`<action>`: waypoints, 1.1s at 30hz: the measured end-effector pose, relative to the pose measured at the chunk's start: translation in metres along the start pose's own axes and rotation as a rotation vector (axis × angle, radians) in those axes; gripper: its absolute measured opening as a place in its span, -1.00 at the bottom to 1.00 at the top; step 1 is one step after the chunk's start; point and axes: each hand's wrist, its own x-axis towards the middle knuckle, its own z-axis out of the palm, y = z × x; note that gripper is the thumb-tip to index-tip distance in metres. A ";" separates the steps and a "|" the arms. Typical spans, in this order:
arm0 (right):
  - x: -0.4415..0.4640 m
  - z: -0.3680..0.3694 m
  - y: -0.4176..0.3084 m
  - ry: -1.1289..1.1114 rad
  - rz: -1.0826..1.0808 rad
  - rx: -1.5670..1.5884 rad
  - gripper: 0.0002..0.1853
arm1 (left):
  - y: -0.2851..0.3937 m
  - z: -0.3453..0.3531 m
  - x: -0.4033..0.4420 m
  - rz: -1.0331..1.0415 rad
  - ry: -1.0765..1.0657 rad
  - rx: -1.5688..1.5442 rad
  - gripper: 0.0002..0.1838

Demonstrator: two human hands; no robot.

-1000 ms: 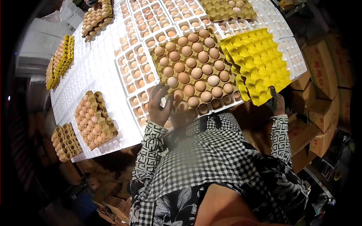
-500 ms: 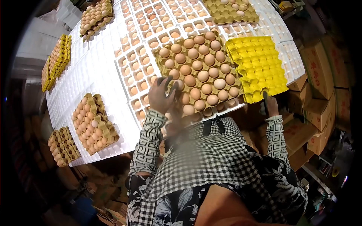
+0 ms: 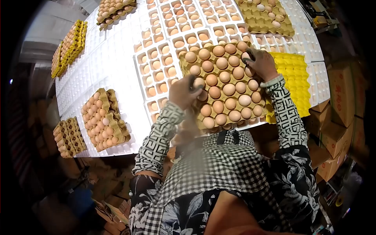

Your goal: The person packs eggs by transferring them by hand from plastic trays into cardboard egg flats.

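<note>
A brown pulp tray (image 3: 205, 74) full of brown eggs lies in front of me, over white compartments. My left hand (image 3: 183, 93), in a dark glove with bare fingertips hard to make out, curls its thumb and fingers round an egg (image 3: 199, 83) at the tray's left side. At the upper right corner, my right hand (image 3: 261, 64) bends its fingers round another egg (image 3: 246, 56). Both eggs still sit in or just above the tray; the exact height cannot be told. A yellow egg tray (image 3: 291, 80) lies right of the brown one, partly behind my right forearm.
White compartment trays (image 3: 158, 64) holding eggs cover much of the table. A part-filled brown tray (image 3: 270, 19) lies at the back right. Stacked egg trays (image 3: 103, 121) stand on the left, with yellow ones (image 3: 70, 49) farther back. Cardboard boxes (image 3: 338, 125) are piled at the right.
My right hand has left the yellow tray's near edge and moved up and left to the brown tray's upper right corner. My left hand remains at its left side. The view has shifted.
</note>
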 end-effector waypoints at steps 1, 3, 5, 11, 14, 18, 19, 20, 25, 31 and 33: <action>-0.005 -0.003 0.001 -0.008 0.051 0.188 -0.49 | -0.009 -0.005 -0.006 0.004 0.088 -0.258 -0.60; -0.014 -0.006 0.010 -0.013 0.164 0.562 -0.52 | -0.012 -0.029 -0.006 -0.333 0.066 -1.035 -0.64; -0.018 -0.020 0.020 0.066 0.415 1.525 -0.65 | -0.032 -0.029 0.004 -0.213 0.042 -1.242 -0.64; 0.036 -0.010 0.014 0.144 -0.136 0.157 -0.41 | 0.018 -0.004 0.040 -0.025 -0.108 0.579 -0.24; 0.063 0.005 0.022 -0.050 -0.287 -0.095 -0.35 | 0.016 -0.019 0.042 0.035 -0.061 0.404 -0.39; 0.054 -0.007 0.044 0.113 -0.411 0.678 -0.48 | -0.011 -0.040 0.047 -0.185 -0.128 -1.075 -0.35; 0.043 0.000 0.051 -0.083 0.055 1.295 -0.52 | -0.013 -0.045 0.052 -0.151 -0.147 -1.373 -0.28; 0.034 -0.014 0.043 -0.099 0.098 1.533 -0.53 | -0.006 -0.048 0.058 -0.043 -0.106 -1.398 -0.18; 0.069 -0.021 0.022 -0.228 -0.231 1.008 -0.58 | 0.022 -0.046 0.116 0.237 -0.019 0.298 -0.55; 0.090 -0.004 -0.036 0.017 -0.612 -0.445 -0.83 | 0.026 -0.018 0.159 0.521 -0.283 0.786 -0.73; 0.093 -0.003 -0.027 0.061 -0.704 -0.341 -0.85 | 0.039 -0.031 0.135 0.299 -0.160 0.664 -0.65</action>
